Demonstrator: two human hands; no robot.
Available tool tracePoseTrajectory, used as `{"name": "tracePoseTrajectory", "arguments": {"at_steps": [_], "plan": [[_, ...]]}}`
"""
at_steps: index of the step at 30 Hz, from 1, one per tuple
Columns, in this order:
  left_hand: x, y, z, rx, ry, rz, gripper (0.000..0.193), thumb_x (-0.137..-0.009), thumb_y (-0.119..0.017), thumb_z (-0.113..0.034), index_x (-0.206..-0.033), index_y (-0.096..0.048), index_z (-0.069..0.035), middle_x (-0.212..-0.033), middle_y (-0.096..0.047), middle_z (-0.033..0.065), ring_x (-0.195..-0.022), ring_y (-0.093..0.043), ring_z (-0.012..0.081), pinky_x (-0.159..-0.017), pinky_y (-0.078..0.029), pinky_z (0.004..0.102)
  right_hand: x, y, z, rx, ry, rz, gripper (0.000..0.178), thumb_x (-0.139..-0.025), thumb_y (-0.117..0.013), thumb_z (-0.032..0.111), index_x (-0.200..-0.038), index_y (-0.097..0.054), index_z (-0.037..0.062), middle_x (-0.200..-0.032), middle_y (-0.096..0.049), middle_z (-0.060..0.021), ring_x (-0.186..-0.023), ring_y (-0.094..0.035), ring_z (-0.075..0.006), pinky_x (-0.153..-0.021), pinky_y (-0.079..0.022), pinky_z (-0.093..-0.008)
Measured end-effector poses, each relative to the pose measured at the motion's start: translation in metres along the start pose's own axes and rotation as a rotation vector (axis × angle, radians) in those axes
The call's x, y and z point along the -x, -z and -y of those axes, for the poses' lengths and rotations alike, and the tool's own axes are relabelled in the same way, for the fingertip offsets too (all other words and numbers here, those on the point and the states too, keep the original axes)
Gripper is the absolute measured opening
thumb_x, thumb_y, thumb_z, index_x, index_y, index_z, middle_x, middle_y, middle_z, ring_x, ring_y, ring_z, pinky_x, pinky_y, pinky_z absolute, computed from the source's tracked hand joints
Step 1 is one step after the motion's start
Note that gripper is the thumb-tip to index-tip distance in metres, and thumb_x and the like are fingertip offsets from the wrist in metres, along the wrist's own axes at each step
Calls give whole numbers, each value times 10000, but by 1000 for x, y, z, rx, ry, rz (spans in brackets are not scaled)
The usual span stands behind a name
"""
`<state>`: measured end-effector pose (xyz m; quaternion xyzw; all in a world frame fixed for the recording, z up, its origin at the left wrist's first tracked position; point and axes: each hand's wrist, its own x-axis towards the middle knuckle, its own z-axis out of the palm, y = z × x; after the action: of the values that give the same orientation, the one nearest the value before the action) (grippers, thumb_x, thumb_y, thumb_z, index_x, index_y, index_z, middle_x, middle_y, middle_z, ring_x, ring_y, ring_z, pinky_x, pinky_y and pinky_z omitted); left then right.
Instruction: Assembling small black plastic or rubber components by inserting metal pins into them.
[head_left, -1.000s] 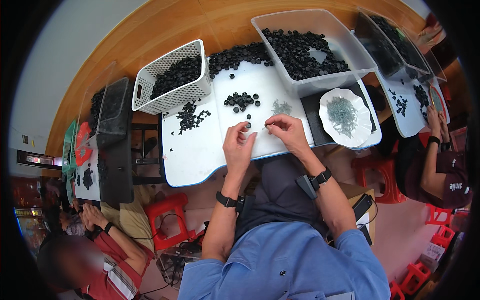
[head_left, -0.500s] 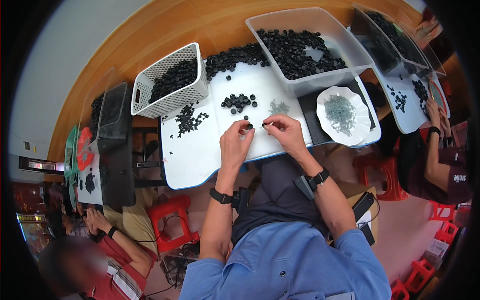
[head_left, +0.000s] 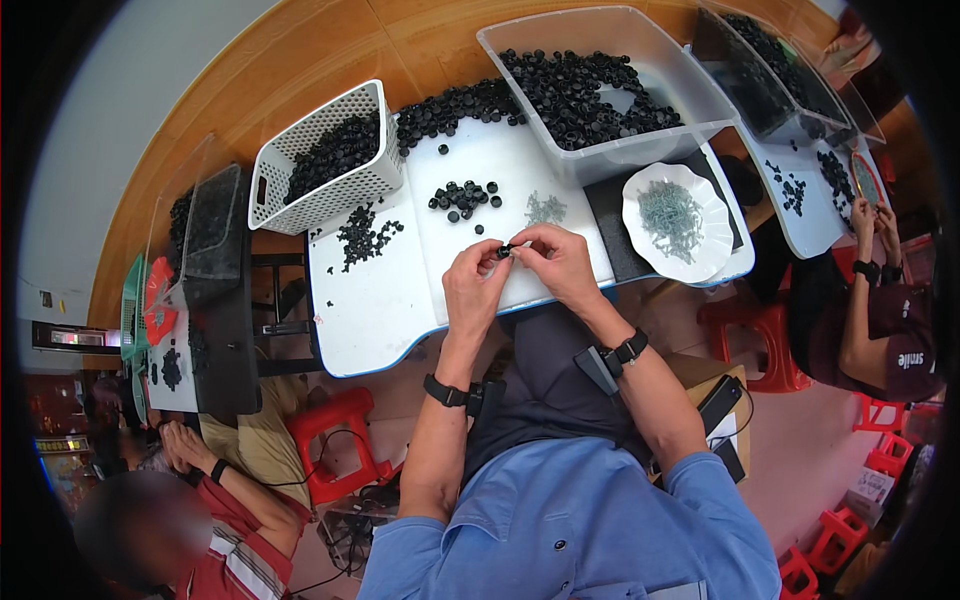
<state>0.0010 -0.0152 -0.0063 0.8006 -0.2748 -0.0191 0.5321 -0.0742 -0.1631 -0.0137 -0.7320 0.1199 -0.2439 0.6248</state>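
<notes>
Over the near edge of the white table, my left hand (head_left: 473, 288) pinches a small black round cap (head_left: 503, 252) between thumb and fingertips. My right hand (head_left: 557, 266) is closed too, its fingertips meeting the cap from the right with a small dark piece, mostly hidden by the fingers. Just beyond the hands lies a single black cap (head_left: 479, 230), and past it a loose cluster of black caps (head_left: 464, 200). A small heap of pale grey-green thin pieces (head_left: 546, 208) lies beyond my right hand.
A white perforated basket (head_left: 262, 190) and a clear plastic bin (head_left: 610, 160) hold black parts, with more heaped between them. Small black pieces (head_left: 366, 238) lie at left. A scalloped white plate (head_left: 715, 245) of pale pieces sits at right. Other people work at both sides.
My right hand has moved left, bringing its small dark piece up against the black cap in my left hand. The whole view has shifted slightly.
</notes>
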Motion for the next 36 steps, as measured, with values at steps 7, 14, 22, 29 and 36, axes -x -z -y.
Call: {"name": "tracePoseTrajectory", "arguments": {"at_steps": [7,14,22,29,36], "plan": [[1,0,-3,-9,-13,0,253,-850,-812,-73,-1089,-747,-20,-906,-735,111,-779,-694,192,-722,-571,326,-1,-3,5,48,52,-25,123,-855,-784,45,-973,-772,14,-862,-740,-59,-658,-622,-105,-616,-496,-258],[2,3,-1,31,27,5,294,-845,-820,-63,-1124,-740,-16,-920,-749,125,-790,-723,200,-736,-587,320,1,-4,2,76,62,-12,111,-869,-771,38,-974,-780,5,-893,-754,-90,-724,-679,-131,-657,-528,-269],[1,8,3,75,53,52,306,-851,-811,-51,-1143,-734,-3,-928,-764,135,-804,-738,191,-759,-595,315,1,-4,3,26,25,11,120,-876,-758,21,-991,-783,0,-889,-757,-88,-745,-682,-123,-659,-522,-259],[2,11,2,114,89,87,312,-887,-789,-52,-1189,-728,-2,-973,-776,103,-841,-714,130,-796,-580,286,0,-5,4,50,21,-13,124,-868,-763,20,-989,-787,7,-862,-746,-78,-708,-652,-108,-636,-501,-254],[1,11,4,161,83,91,295,-882,-775,-44,-1167,-719,4,-974,-777,139,-844,-751,183,-775,-593,309,0,-5,9,84,39,-9,117,-863,-773,25,-978,-790,17,-830,-731,-64,-691,-632,-106,-623,-488,-255]]}}
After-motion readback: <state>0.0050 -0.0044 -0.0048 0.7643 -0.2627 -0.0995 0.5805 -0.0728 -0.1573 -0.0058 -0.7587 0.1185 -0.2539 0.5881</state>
